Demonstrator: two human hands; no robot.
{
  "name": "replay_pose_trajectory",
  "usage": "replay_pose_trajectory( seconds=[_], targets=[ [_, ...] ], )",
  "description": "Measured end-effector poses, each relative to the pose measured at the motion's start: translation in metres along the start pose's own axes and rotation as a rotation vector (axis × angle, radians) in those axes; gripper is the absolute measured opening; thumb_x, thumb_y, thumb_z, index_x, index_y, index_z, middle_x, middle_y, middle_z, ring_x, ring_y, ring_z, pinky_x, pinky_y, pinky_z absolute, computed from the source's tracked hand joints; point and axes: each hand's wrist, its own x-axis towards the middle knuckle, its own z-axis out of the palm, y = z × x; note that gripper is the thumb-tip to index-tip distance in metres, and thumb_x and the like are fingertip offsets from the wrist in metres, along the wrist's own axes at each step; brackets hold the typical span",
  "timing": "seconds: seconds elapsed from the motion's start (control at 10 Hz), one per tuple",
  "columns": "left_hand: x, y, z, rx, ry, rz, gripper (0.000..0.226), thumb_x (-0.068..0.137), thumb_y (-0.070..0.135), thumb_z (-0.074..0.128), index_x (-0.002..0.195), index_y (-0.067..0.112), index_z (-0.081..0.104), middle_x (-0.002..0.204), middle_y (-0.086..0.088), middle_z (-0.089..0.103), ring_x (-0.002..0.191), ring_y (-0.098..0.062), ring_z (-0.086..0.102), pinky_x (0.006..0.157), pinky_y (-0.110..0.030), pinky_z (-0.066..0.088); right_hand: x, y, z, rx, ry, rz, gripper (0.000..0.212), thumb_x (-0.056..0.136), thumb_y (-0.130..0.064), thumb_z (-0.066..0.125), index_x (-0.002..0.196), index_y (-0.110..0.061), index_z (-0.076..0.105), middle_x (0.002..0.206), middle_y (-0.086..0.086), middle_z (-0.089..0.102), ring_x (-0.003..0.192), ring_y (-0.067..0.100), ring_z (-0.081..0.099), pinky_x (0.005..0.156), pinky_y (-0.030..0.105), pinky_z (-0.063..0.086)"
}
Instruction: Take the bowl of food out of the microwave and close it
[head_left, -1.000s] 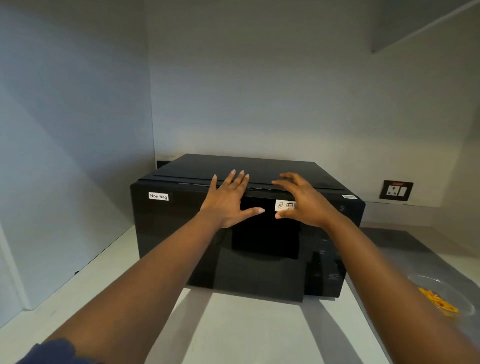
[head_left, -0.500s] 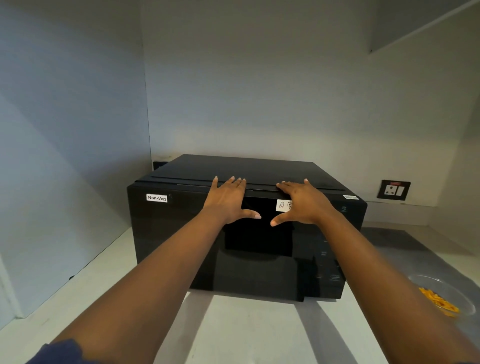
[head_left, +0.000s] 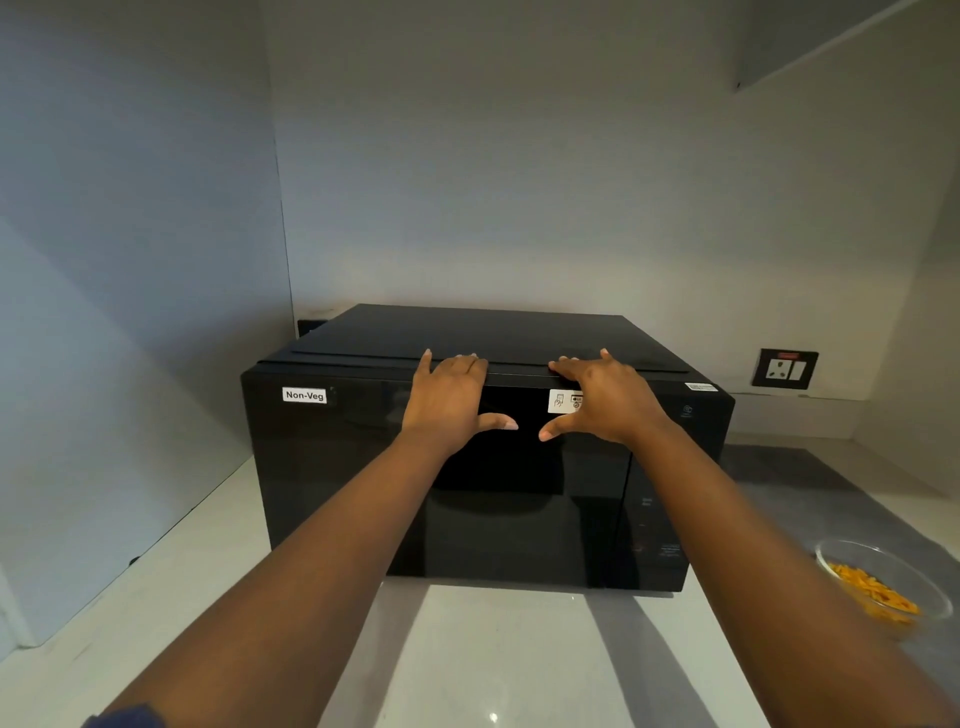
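Pressing flatter than before, both hands (head_left: 524, 400) hold the microwave (head_left: 363, 467) door shut.

Both forearms are bare; a dark blue sleeve (head_left: 124, 716) edge shows at the left arm's upper end.

Glossy black microwave (head_left: 363, 467), white "Non-Veg" label (head_left: 304, 395), clear bowl (head_left: 930, 587) of orange food (head_left: 872, 592), white counter (head_left: 467, 665)

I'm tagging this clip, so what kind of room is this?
Probably a shared kitchen or pantry nook: a black microwave labelled "Non-Veg" sits on a counter, beside a wall socket and a glass bowl of food.
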Motion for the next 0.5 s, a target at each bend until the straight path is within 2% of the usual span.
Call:
replay_pose_trajectory(
  seconds=[0.2,0.3,0.4,0.5],
  targets=[
    [-0.002,0.002,-0.002,-0.006,-0.011,-0.011,0.09,0.073,0.068,0.051,0.141,0.013,0.029,0.152,-0.007,0.033,0.141,-0.023,0.029,0.119,-0.048,0.012,-0.004,-0.005,-0.002,-0.011,0.008,-0.002,0.099,0.06,-0.06,0.071,0.141,-0.025,0.026,0.152,0.003,0.031,0.142,0.034,0.015,0.113,0.053,0.02],
    [-0.002,0.003,-0.008,-0.023,-0.074,-0.023,0.091,0.074,0.066,0.052,0.143,0.013,0.025,0.153,-0.008,0.029,0.142,-0.024,0.026,0.118,-0.049,0.011,-0.008,-0.01,-0.006,-0.007,-0.011,-0.013,0.097,0.063,-0.057,0.071,0.141,-0.021,0.025,0.152,0.006,0.029,0.141,0.031,0.019,0.115,0.05,0.014],
    [-0.001,0.002,-0.014,-0.057,-0.151,-0.03,0.093,0.077,0.065,0.05,0.146,0.013,0.015,0.156,-0.008,0.022,0.144,-0.023,0.018,0.118,-0.051,0.006,-0.009,-0.012,-0.009,0.01,-0.059,-0.034,0.097,0.069,-0.061,0.064,0.143,-0.016,0.02,0.154,0.009,0.023,0.143,0.024,0.017,0.117,0.048,0.003],
    [-0.002,0.001,-0.02,-0.078,-0.132,-0.041,0.096,0.08,0.065,0.044,0.148,0.013,0.001,0.158,-0.01,0.014,0.146,-0.023,0.008,0.118,-0.05,0.001,-0.011,-0.016,-0.013,-0.02,-0.042,-0.036,0.092,0.078,-0.064,0.048,0.145,-0.014,0.007,0.157,0.009,0.009,0.145,0.02,0.006,0.117,0.046,-0.001]
  ],
)
